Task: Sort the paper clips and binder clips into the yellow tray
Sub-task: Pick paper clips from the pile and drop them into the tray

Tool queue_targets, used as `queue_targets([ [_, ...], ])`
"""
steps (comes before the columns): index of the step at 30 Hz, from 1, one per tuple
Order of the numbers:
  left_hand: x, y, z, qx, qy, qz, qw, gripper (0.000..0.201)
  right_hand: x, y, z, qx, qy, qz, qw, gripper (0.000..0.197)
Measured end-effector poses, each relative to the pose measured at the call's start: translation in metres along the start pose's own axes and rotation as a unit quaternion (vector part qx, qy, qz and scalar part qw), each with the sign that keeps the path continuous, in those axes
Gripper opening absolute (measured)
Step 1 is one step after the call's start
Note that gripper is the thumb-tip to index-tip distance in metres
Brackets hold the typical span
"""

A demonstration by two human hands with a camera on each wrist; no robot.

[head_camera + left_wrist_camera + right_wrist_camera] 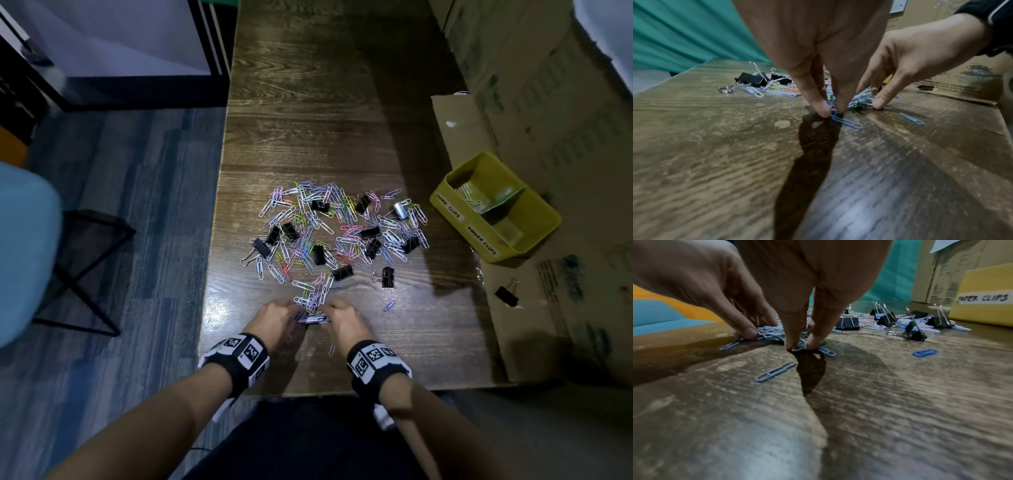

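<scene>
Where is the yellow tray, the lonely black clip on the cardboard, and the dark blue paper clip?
yellow tray (445,202), head view, its front wall.
black binder clip (506,295), head view, its black body.
dark blue paper clip (924,352), right wrist view, its middle.

- The heap of clips (337,236) lies mid-table (308,137).
- The tray (493,209) sits right of it, on cardboard (548,308).
- Both hands (274,318) (347,320) meet at the heap's near edge.
</scene>
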State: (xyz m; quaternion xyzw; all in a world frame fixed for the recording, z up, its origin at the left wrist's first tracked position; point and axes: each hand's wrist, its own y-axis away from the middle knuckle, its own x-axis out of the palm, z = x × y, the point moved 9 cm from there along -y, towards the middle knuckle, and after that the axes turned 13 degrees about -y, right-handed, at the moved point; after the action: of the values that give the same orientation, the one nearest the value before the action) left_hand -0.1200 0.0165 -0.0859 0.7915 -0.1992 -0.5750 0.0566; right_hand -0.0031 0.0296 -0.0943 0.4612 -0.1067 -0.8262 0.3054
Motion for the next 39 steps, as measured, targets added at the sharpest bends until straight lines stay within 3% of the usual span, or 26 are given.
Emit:
queue_targets([
  [7,-0.005,-0.006,0.03,-0.121,0.137,-0.026,0.983,0.012,-0.012,0.002,-0.021,0.013,-0.074,-0.019,0.997,0.03],
  [14,0.002,-0.01,0.058,-0.202,0.338,0.023,0.919,0.021,-0.038,0.003,-0.035,-0.013,-0.172,-0.068,0.983,0.024],
  [20,-0.04,-0.024,0.042,-0.172,0.486,0.01,0.857,0.018,-0.09,0.022,-0.034,-0.061,-0.282,-0.127,0.949,0.024],
  [24,-0.082,-0.053,0.003,-0.138,0.557,0.024,0.819,0.019,-0.136,0.041,-0.047,-0.037,-0.411,-0.185,0.892,0.03],
  [27,-0.119,-0.09,-0.047,-0.091,0.588,0.041,0.803,0.019,-0.179,0.058,-0.056,-0.053,-0.44,-0.246,0.862,0.032],
  [31,-0.154,-0.159,-0.12,-0.027,0.574,0.036,0.818,0.02,-0.239,0.074,-0.074,-0.07,-0.478,-0.331,0.81,0.033],
  [34,-0.166,-0.214,-0.177,-0.003,0.532,0.034,0.846,0.021,-0.283,0.081,-0.093,-0.082,-0.476,-0.394,0.782,0.035],
  [37,-0.16,-0.269,-0.226,0.007,0.443,0.017,0.896,0.018,-0.321,0.08,-0.118,-0.076,-0.492,-0.441,0.747,0.035],
  [39,-0.153,-0.302,-0.254,0.028,0.32,-0.002,0.947,0.009,-0.344,0.07,-0.138,-0.063,-0.491,-0.454,0.74,0.033],
])
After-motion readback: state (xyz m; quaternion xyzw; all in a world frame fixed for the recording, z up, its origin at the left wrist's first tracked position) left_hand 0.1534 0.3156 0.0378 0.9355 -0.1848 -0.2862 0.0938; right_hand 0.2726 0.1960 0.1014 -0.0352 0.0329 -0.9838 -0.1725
